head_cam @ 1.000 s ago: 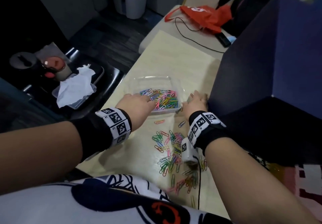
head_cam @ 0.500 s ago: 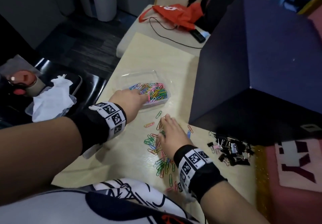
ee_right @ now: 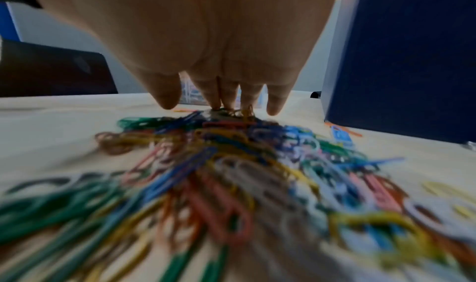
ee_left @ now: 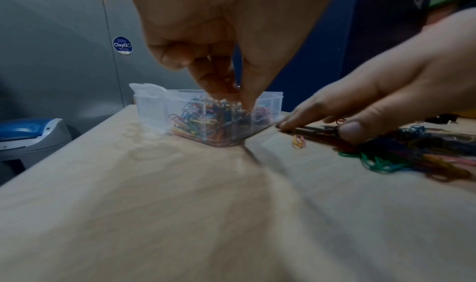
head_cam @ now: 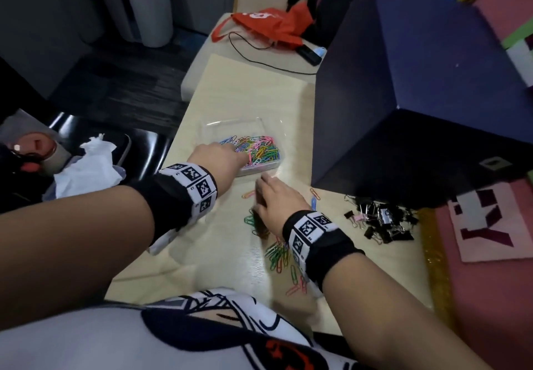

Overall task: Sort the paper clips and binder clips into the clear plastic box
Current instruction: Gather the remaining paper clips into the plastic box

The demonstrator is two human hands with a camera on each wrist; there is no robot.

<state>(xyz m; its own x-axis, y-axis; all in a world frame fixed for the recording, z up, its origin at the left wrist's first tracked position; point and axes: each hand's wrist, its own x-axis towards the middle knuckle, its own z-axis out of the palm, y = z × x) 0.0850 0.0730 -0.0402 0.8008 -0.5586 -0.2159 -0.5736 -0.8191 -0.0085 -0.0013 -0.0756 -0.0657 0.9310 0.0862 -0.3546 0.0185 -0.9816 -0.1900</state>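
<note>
The clear plastic box (head_cam: 230, 123) (ee_left: 152, 111) stands mid-table, partly filled with coloured paper clips (head_cam: 259, 149). My left hand (head_cam: 222, 156) (ee_left: 231, 95) reaches over its near wall, fingers pointing down onto the clips inside, thumb apart. My right hand (head_cam: 265, 194) (ee_right: 224, 105) lies flat just in front of the box, its straight fingers pressing on the far end of a loose pile of paper clips (head_cam: 278, 254) (ee_right: 231, 164). Black binder clips (head_cam: 380, 219) lie in a heap to the right, away from both hands.
A large dark blue box (head_cam: 403, 96) stands close on the right of the wooden table (head_cam: 245, 87). A red bag (head_cam: 268, 23) and a cable lie at the far end. A black chair with white tissue (head_cam: 86, 165) is left of the table.
My right hand has come back from beside the box to the loose paper clip pile and flattened on it. My left hand stayed at the box, fingers reaching further in.
</note>
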